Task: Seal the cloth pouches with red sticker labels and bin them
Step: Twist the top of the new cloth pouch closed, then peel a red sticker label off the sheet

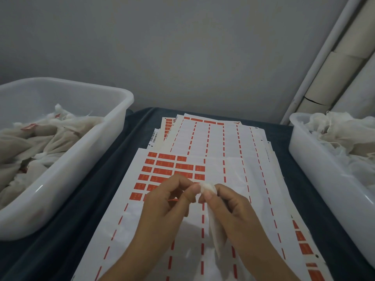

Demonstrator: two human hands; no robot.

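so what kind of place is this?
Probably a small manual packing station: sticker sheets on a cloth-covered table, a left bin of red-labelled pouches, a right bin of loose ones.

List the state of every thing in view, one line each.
Pouch: pinched at its top by both hands, hanging below, no sticker visible on it.
Left hand: pinching the pouch top.
Right hand: pinching the pouch top.
Top sheet: partly used, red stickers left at upper left.
Left bin: holds pouches, some with red stickers.
Right bin: holds loose pouches.
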